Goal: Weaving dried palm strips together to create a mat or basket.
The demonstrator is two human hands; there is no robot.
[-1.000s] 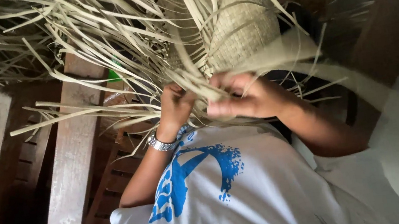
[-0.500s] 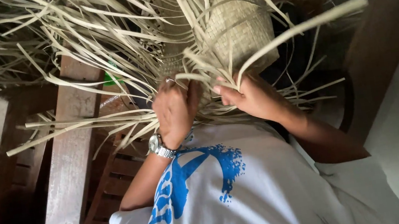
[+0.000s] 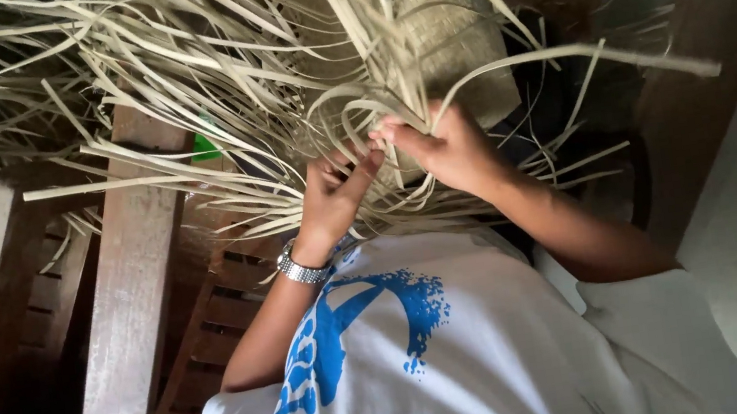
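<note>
Fingers first: the left hand (image 3: pixel 333 195) is curled, thumb and fingertips pinching pale dry leaf strips (image 3: pixel 357 127) just below the woven part. The right hand (image 3: pixel 449 149) is clenched around a bunch of the same strips, its fingertips meeting the left thumb. Directly above both hands sits the half-woven basket (image 3: pixel 444 28), a tight checked cylinder, with loose strips fanning out left and right. A metal wristwatch (image 3: pixel 300 267) rings the left wrist. Below, a white T-shirt (image 3: pixel 466 357) with a blue print; at left, wooden chair slats (image 3: pixel 127 299).
</note>
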